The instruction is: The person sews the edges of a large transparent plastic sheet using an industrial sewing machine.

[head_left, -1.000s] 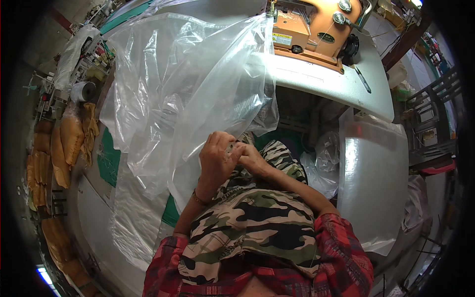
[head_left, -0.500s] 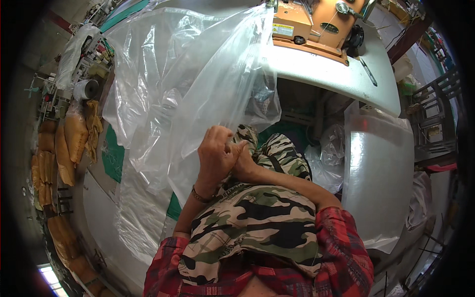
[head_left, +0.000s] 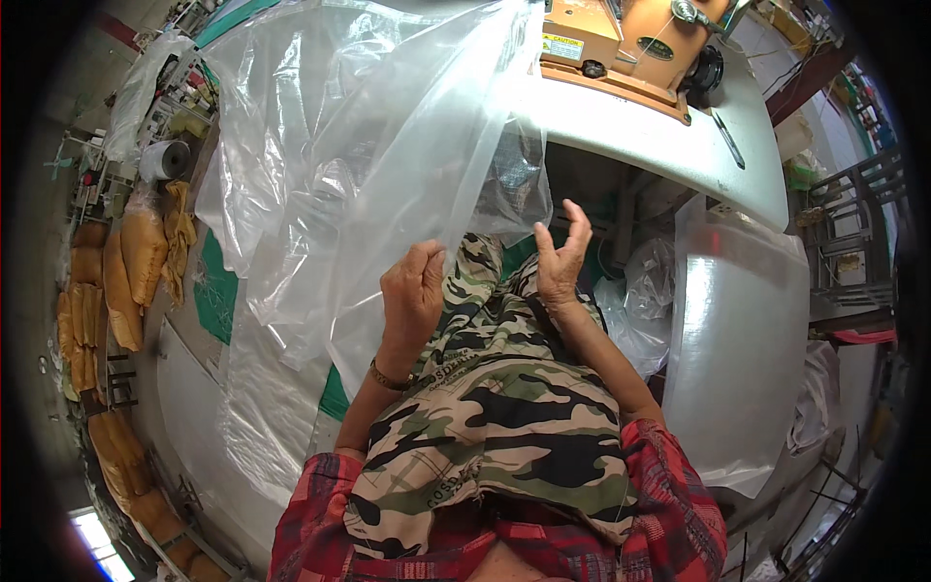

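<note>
A large sheet of clear plastic film [head_left: 388,165] hangs from the sewing table's left side and spreads down past my lap. My left hand [head_left: 414,286] is closed in a pinch on the film's near edge, just above my camouflage apron. To its right my right hand [head_left: 562,257] is raised with thumb and fingers apart, holding nothing. It is close to the film's lower right corner, and I see no clear contact. An orange sewing machine [head_left: 655,48] stands on the white table [head_left: 621,116] ahead, its left part cut off by the picture's top edge.
A dark slim tool [head_left: 727,139] lies on the table's right part. Stacked clear plastic sheets [head_left: 742,339] are at my right, with crumpled film [head_left: 648,281] beside them. Brown padded bundles [head_left: 144,252] and a white roll [head_left: 166,160] are at the far left.
My hands were together above my lap. My right hand has parted from the left, moved right and forward, and opened. My left hand stays closed at the film's edge.
</note>
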